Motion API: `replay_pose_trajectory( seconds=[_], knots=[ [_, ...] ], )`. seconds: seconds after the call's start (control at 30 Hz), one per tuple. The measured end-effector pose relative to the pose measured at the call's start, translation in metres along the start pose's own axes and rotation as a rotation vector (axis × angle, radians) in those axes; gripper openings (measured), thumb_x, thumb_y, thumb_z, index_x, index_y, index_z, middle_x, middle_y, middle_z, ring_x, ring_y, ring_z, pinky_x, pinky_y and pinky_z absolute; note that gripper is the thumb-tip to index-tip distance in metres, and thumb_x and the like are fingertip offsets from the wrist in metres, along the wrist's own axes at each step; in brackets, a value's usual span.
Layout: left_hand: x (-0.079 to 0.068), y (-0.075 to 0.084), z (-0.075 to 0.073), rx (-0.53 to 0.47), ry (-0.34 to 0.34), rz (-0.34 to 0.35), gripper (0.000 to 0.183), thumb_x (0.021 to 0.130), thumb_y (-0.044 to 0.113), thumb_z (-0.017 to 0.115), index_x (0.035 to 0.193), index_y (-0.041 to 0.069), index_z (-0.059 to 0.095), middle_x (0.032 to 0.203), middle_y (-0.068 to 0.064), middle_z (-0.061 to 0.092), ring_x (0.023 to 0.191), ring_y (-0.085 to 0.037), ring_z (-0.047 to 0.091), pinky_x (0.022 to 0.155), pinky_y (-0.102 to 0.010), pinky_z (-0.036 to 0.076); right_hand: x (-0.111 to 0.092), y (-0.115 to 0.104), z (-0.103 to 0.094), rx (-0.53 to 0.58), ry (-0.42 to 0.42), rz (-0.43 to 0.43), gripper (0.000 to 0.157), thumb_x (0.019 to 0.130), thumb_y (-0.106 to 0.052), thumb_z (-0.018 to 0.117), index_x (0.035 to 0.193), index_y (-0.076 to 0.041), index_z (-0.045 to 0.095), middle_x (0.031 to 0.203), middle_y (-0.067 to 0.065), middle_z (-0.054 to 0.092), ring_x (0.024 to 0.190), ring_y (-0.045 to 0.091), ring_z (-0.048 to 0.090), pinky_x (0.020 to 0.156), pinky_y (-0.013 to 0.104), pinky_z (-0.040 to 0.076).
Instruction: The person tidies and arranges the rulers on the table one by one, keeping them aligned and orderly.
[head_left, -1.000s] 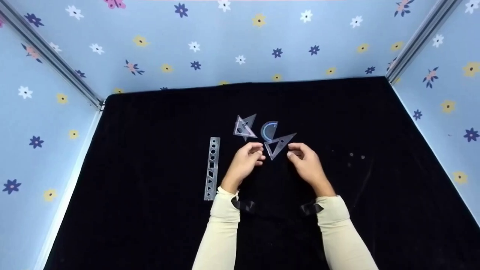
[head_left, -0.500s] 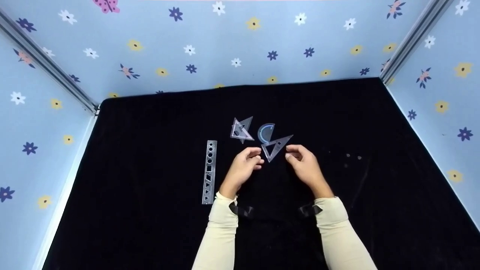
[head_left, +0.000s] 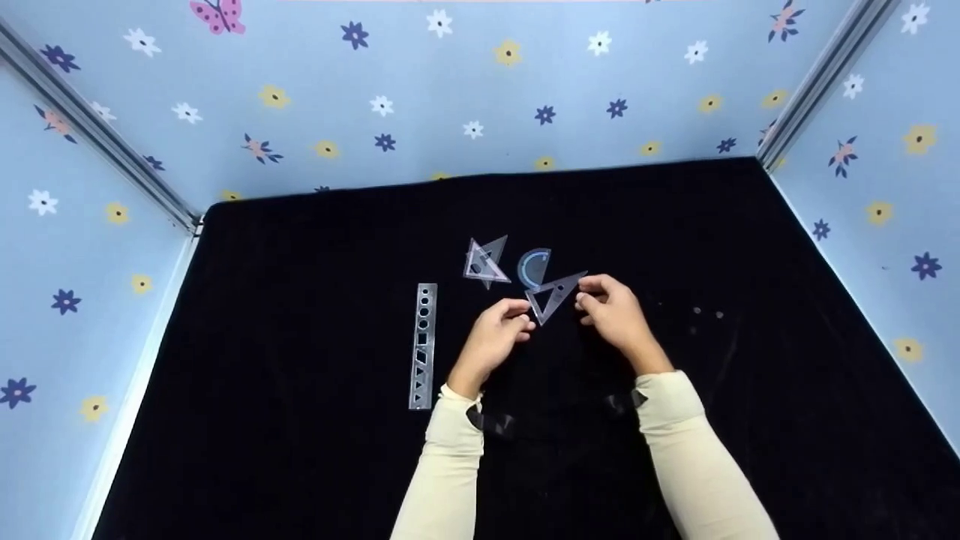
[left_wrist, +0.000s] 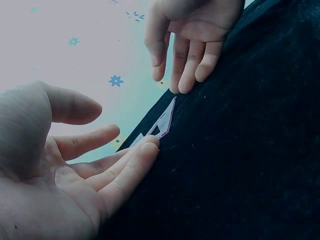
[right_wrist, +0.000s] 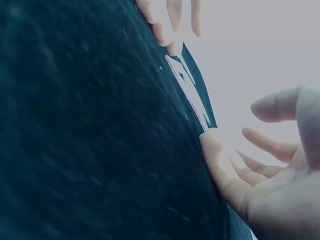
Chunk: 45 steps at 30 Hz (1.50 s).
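A clear set square [head_left: 568, 283] lies flat on the black cloth between the two hands, one corner meeting a half-round protractor [head_left: 537, 268]. My left hand [head_left: 493, 334] rests beside its left corner, fingertips right at the edge. My right hand [head_left: 619, 315] is at the far right tip, fingertips close by it. In the left wrist view, the thumb of the left hand [left_wrist: 70, 185] stands well apart from its loosely extended fingers, near the set square [left_wrist: 168, 117]. The right wrist view has the right hand [right_wrist: 270, 185] likewise spread, little finger down at the set square's end [right_wrist: 189, 92].
Two overlapping set squares [head_left: 486, 261], one pinkish, lie left of the protractor. A stencil ruler [head_left: 423, 345] with shaped cut-outs lies lengthwise farther left. Small pale specks [head_left: 709, 312] show on the black cloth [head_left: 300, 337] at right. Flowered blue walls [head_left: 420, 90] enclose the back and sides.
My right hand has moved slightly up and forward to the set square's tip, and my left hand slightly right to its corner. The drawing tools keep their places; the head view shifted slightly.
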<state>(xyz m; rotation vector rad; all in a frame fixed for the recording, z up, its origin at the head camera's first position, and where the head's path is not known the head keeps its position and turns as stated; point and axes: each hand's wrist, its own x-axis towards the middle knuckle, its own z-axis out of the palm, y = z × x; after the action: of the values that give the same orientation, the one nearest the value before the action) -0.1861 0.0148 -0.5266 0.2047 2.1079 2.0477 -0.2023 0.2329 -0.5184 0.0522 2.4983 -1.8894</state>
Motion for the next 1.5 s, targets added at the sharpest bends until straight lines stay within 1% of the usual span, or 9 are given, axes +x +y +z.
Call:
replay_pose_trajectory(
  seconds=[0.13,0.33,0.6,0.83,0.97,1.1,1.23,1.37,1.5],
  knots=[
    [0.000,-0.001,0.001,0.005,0.000,-0.003,0.030,0.094,-0.003,0.053,0.122,-0.013,0.061,0.122,-0.027,0.064,0.096,-0.029,0.069,0.083,-0.034,0.058,0.007,0.001,-0.006,-0.030,0.007,0.027,0.030,0.097,-0.001,0.057,0.125,0.011,0.058,0.123,0.028,0.060,0.094,0.032,0.067,0.069,0.030,0.059],
    [0.001,-0.001,0.001,0.018,0.003,-0.006,0.030,0.094,-0.002,0.053,0.121,-0.012,0.062,0.120,-0.025,0.065,0.096,-0.028,0.069,0.082,-0.033,0.058,0.014,-0.003,-0.013,-0.101,0.015,0.030,0.032,0.097,-0.004,0.057,0.126,0.008,0.059,0.125,0.023,0.062,0.092,0.025,0.068,0.067,0.026,0.058],
    [0.000,-0.001,0.001,-0.004,0.003,-0.015,0.031,0.094,-0.003,0.052,0.122,-0.012,0.061,0.121,-0.026,0.065,0.096,-0.031,0.069,0.081,-0.034,0.058,0.022,-0.001,-0.015,-0.187,-0.008,0.016,0.036,0.096,-0.006,0.058,0.130,0.006,0.060,0.128,0.019,0.064,0.090,0.028,0.070,0.063,0.023,0.056],
    [-0.001,0.001,0.002,-0.012,-0.006,-0.020,0.032,0.094,-0.004,0.052,0.123,-0.012,0.061,0.120,-0.027,0.065,0.094,-0.031,0.071,0.080,-0.035,0.059,0.023,-0.003,-0.015,-0.171,-0.018,0.005,0.035,0.095,-0.004,0.057,0.128,0.008,0.060,0.126,0.021,0.064,0.089,0.031,0.070,0.061,0.022,0.055],
    [-0.001,0.001,0.002,-0.014,-0.008,-0.028,0.032,0.094,-0.004,0.052,0.123,-0.012,0.061,0.117,-0.026,0.067,0.094,-0.030,0.071,0.080,-0.034,0.059,0.024,-0.002,-0.015,-0.177,-0.020,0.009,0.036,0.096,-0.004,0.057,0.130,0.008,0.059,0.126,0.022,0.064,0.086,0.029,0.070,0.061,0.023,0.055],
    [-0.001,0.000,0.002,-0.021,-0.005,-0.030,0.032,0.094,-0.004,0.052,0.123,-0.012,0.061,0.114,-0.026,0.067,0.094,-0.031,0.071,0.080,-0.034,0.059,0.025,-0.001,-0.015,-0.206,-0.012,0.028,0.039,0.096,-0.006,0.058,0.133,0.005,0.059,0.120,0.022,0.066,0.083,0.025,0.070,0.061,0.025,0.056],
    [-0.001,0.000,0.003,-0.001,-0.009,-0.022,0.032,0.094,-0.004,0.052,0.124,-0.012,0.061,0.113,-0.026,0.068,0.094,-0.032,0.071,0.079,-0.034,0.059,0.027,0.000,-0.014,-0.232,-0.006,0.043,0.041,0.095,-0.008,0.058,0.135,0.002,0.059,0.113,0.022,0.068,0.081,0.023,0.070,0.061,0.026,0.057],
    [-0.001,0.000,0.003,0.022,-0.011,-0.021,0.034,0.093,-0.002,0.052,0.124,-0.011,0.062,0.111,-0.026,0.069,0.092,-0.032,0.072,0.079,-0.034,0.059,0.028,0.001,-0.014,-0.248,-0.017,0.042,0.040,0.096,-0.007,0.058,0.135,0.001,0.059,0.112,0.022,0.068,0.081,0.023,0.070,0.061,0.026,0.057],
    [-0.001,0.000,0.003,0.022,-0.009,-0.029,0.034,0.093,-0.002,0.052,0.125,-0.011,0.062,0.110,-0.025,0.070,0.091,-0.031,0.072,0.079,-0.034,0.059,0.028,0.002,-0.014,-0.236,-0.015,0.039,0.038,0.096,-0.007,0.059,0.132,0.001,0.061,0.110,0.021,0.068,0.080,0.021,0.069,0.061,0.026,0.057]
  ],
)
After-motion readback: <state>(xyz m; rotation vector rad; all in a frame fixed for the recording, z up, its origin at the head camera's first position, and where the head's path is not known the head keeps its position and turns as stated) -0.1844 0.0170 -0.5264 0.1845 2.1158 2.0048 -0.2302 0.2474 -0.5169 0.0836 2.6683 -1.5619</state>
